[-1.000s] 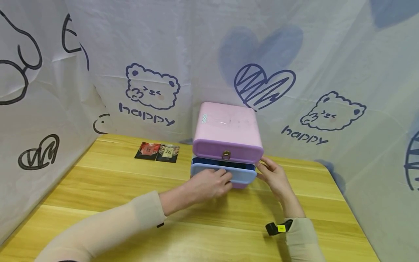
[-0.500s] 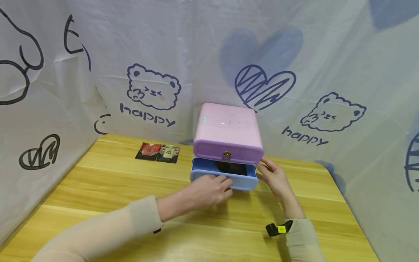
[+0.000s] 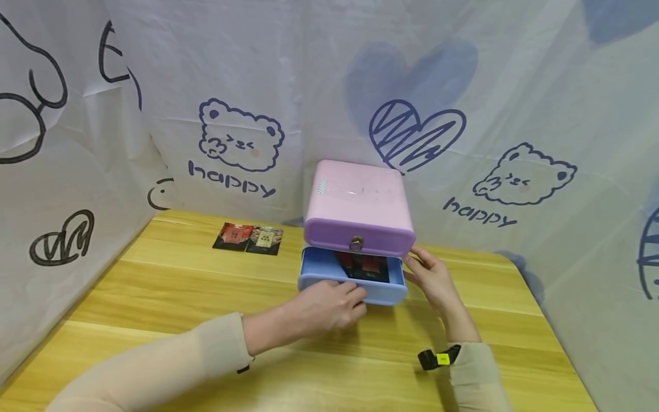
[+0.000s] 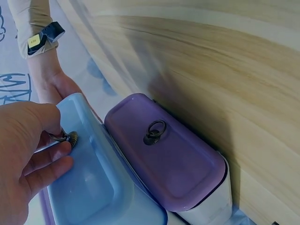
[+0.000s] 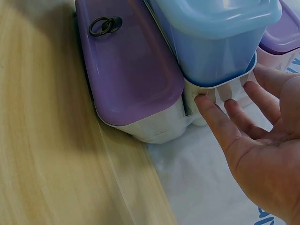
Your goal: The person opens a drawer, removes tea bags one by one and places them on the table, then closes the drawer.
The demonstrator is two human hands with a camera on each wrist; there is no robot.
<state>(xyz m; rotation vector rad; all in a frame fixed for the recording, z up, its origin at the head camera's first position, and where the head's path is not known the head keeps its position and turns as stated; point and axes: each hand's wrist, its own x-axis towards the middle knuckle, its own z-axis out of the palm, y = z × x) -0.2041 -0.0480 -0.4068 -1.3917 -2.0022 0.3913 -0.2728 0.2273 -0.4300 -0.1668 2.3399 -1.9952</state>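
A small drawer cabinet (image 3: pixel 360 189) with a pink top stands near the back of the table. Its middle blue drawer (image 3: pixel 383 293) is pulled partway out, and a dark, red-printed packet (image 3: pixel 373 268) lies inside. My left hand (image 3: pixel 329 306) is at the drawer's front; in the left wrist view its thumb and fingers pinch the metal ring pull (image 4: pixel 58 136). On the cabinet's right side rests my right hand (image 3: pixel 433 281), its fingertips (image 5: pixel 202 99) spread against the pale casing beside the blue drawer. The purple top drawer (image 3: pixel 334 233) and purple bottom drawer (image 4: pixel 168 159) are pushed in.
Two small printed packets, one red (image 3: pixel 233 236) and one yellowish (image 3: pixel 265 240), lie side by side left of the cabinet on the wooden table (image 3: pixel 180 286). A printed white cloth (image 3: pixel 247 68) hangs close behind the cabinet and along both sides.
The blue drawer has slid out toward me with my left hand on it, bringing the dark packet inside into view. My right hand has stayed at the cabinet's side.
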